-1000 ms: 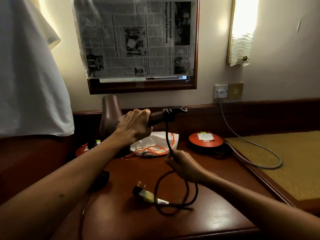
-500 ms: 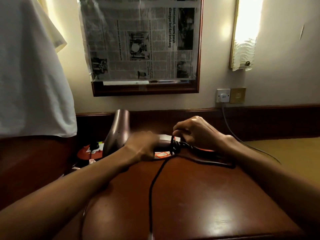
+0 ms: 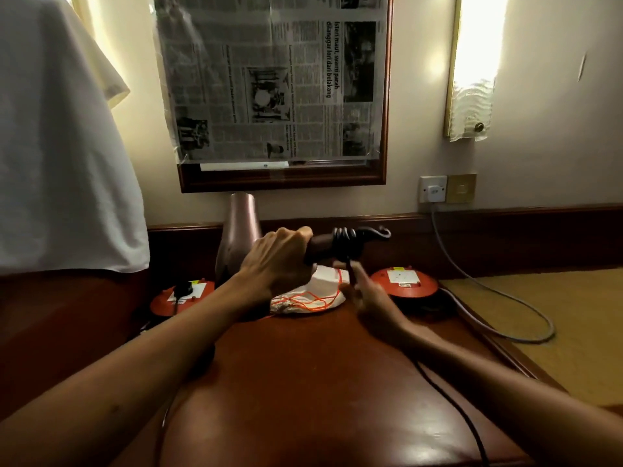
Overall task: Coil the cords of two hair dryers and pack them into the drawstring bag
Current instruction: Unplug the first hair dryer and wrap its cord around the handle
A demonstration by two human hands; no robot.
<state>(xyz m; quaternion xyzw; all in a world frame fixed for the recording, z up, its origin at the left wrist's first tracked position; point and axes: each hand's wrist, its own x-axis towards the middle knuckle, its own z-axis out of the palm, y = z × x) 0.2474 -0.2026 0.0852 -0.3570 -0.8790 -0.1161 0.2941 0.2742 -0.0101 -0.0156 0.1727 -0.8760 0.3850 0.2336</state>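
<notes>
My left hand (image 3: 276,261) grips the handle of a brown hair dryer (image 3: 240,230), held above the desk with its barrel pointing up. Its black cord (image 3: 344,238) is looped a few times around the handle's end. My right hand (image 3: 369,294), just below the loops, pinches the cord, which runs back under my right forearm to the desk's front edge (image 3: 472,429). The white drawstring bag (image 3: 318,291) with orange strings lies flat on the desk behind my hands. A dark object (image 3: 205,360) sits partly hidden under my left forearm; a second dryer cannot be made out.
Two orange cable reels stand at the back of the wooden desk (image 3: 303,382), one left (image 3: 183,294), one right (image 3: 404,281). A grey cable (image 3: 488,291) runs from the wall socket (image 3: 433,189) over the yellow surface at right. White cloth (image 3: 60,146) hangs at left.
My right hand has come from over the handle's end to below it, carrying the cord round, and more loops sit on the handle. The dryer has risen. The plug has left the view.
</notes>
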